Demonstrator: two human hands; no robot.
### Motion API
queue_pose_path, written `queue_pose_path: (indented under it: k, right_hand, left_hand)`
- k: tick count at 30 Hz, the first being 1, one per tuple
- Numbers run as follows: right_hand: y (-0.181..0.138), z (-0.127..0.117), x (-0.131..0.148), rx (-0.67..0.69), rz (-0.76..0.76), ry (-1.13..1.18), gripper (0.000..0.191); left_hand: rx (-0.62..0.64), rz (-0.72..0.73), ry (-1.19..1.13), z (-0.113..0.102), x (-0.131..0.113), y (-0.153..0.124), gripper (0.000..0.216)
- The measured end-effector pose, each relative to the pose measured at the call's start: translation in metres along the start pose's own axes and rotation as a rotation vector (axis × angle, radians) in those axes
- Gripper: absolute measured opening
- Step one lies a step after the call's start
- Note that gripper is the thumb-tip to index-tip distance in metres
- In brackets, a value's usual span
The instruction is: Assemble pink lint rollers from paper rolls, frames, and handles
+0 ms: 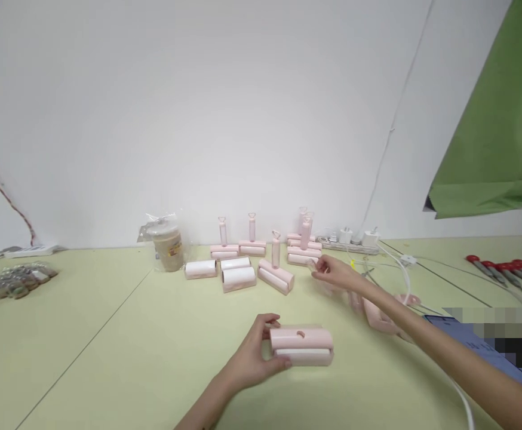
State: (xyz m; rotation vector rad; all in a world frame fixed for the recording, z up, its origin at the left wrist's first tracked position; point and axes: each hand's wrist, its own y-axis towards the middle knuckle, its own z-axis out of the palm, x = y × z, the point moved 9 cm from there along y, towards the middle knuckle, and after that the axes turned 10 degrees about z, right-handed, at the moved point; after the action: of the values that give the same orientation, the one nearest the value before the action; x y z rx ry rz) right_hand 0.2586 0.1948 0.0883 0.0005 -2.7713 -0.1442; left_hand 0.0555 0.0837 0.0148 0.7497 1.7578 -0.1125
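My left hand [255,352] is closed around the left end of a pink lint roller head [301,338], which has a white roll inside and a slot in its top; no handle is on it. Farther off, my right hand [337,273] has its fingers pinched together, and what they hold, if anything, I cannot make out. Translucent pink parts [355,301] lie beneath and beside that hand, partly hidden by the forearm. Just past its fingertips stands a pink lint roller with an upright handle [304,255]. Another lint roller [276,276] sits left of it.
White paper rolls [200,269] and more lint rollers [224,252] stand toward the wall. Left of them is a bagged cup [169,251]. A power strip [346,245] with cables, red-topped items [512,272] and a tablet-like screen [480,346] occupy the right; wrapped items [12,282] lie far left.
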Motion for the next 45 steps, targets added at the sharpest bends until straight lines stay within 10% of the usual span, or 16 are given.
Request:
queue_pose_path:
  k: [11,25,45]
  right_hand:
    - [-0.104,-0.021,0.093,0.15,-0.419,0.369,0.013]
    - [-0.124,-0.027,0.13,0.248,-0.516,-0.084,0.003]
    - [-0.114,-0.014,0.12,0.273,-0.381,-0.052,0.006]
  left_hand:
    - [0.023,0.095,0.048,-0.001,-0.01,0.003,0.048]
    - [0.019,0.006,-0.007,0.0,-0.008,0.0,0.06]
    - [0.026,-0.082,-0.058,-0.002,-0.006,0.001,0.062]
